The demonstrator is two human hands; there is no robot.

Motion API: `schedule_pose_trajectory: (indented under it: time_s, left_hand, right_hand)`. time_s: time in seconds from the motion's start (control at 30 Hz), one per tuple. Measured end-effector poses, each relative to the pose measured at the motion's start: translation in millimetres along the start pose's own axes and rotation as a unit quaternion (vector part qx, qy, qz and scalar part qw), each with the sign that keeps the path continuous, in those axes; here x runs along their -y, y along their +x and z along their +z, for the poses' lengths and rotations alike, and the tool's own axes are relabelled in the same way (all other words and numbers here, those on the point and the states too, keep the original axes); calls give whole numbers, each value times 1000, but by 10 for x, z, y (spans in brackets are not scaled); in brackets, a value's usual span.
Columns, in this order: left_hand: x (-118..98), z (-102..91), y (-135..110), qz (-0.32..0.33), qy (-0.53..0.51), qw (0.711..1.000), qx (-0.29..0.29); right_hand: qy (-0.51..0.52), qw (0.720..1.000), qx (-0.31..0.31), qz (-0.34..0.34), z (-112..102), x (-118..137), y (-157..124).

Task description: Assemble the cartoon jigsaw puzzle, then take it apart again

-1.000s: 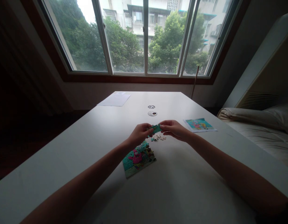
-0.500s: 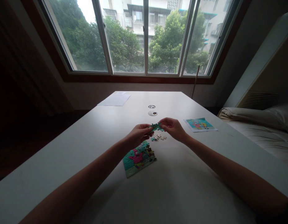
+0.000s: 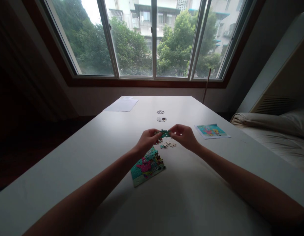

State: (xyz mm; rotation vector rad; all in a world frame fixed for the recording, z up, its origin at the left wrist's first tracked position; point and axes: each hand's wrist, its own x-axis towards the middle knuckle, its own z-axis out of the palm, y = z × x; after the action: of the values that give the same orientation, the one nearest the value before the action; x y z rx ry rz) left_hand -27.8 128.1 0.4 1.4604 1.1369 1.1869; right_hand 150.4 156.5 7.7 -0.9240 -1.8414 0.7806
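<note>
**Green strip (image 3: 164, 133) beyond the part-built puzzle (image 3: 145, 170), left hand (image 3: 147, 140) nearer**

Taking the puzzle as our landmark, we hold the strip past its far edge and toward its right, long axis crosswise from hand to hand. Our left hand, nearer the puzzle, pinches one end; our right hand (image 3: 181, 135) pinches the other. Whether the strip is one section or two, we cannot tell. Loose pieces (image 3: 168, 144) lie just beyond the puzzle's far right side.
</note>
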Motion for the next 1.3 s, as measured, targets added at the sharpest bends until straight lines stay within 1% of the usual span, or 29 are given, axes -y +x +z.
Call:
schedule_pose_trajectory:
  time_s: [0.03,0.07,0.13,0.17,0.2,0.23,0.27,0.33,0.4,0.43,0.5,0.53,0.6,0.67,0.73,0.8,0.9,0.97,1.03,1.1,1.13,1.23,1.3]
  left_hand:
    - [-3,-1,-3,22,22,999,-16]
    - [-6,-2,-7,41,45,998,-31]
    - [-13,-8,-19,70,87,992,-55]
    - [-15,-12,-25,79,105,989,-62]
    - [-15,-16,-29,85,120,987,-68]
    - [-12,-21,-30,88,132,985,-71]
    - [-6,-26,-28,88,141,983,-72]
    - [18,-37,-15,82,149,983,-69]
    - [51,-49,5,69,145,985,-62]
    - [67,-54,13,61,139,987,-57]
    - [89,-62,22,44,126,990,-48]
    - [93,-63,21,36,118,991,-42]
    - [85,-56,11,23,105,994,-27]
    - [63,-40,-2,13,94,995,-9]
    - [38,-19,-11,6,85,996,6]
    - [21,0,-15,2,77,997,14]
    - [17,14,-15,0,67,998,16]
    - [29,10,-13,-1,63,998,11]
    - [50,2,-6,-2,61,998,2]
    - [77,-7,6,-4,62,998,-6]
    - [90,-9,12,-5,63,998,-7]
    - [115,-11,23,-5,68,998,-1]
    - [115,-10,18,-2,74,997,8]
  right_hand:
    - [60,997,8,47,13,-14,16]
    - [126,987,23,97,24,-25,31]
    - [241,951,66,185,38,-42,54]
    - [280,932,84,214,39,-50,62]
    - [303,918,101,235,38,-61,67]
    - [310,911,112,249,33,-77,72]
    - [300,912,114,256,26,-99,76]
    - [235,934,98,249,6,-159,84]
    - [132,963,90,219,-19,-227,90]
    - [80,972,95,198,-31,-255,90]
    - [3,981,113,158,-49,-286,85]
    - [-16,983,122,138,-53,-286,80]
    - [-18,985,143,99,-45,-261,67]
    - [4,985,159,67,-21,-220,54]
    - [21,985,164,57,12,-189,46]
    - [32,985,153,75,40,-173,44]
    - [76,979,136,135,60,-164,49]
    - [114,971,125,171,57,-159,55]
    - [130,967,117,187,46,-161,59]
    - [101,972,111,182,29,-176,61]
    - [68,977,107,172,19,-187,60]
    - [-72,987,80,119,-2,-218,54]
    - [-128,986,72,80,-3,-224,48]
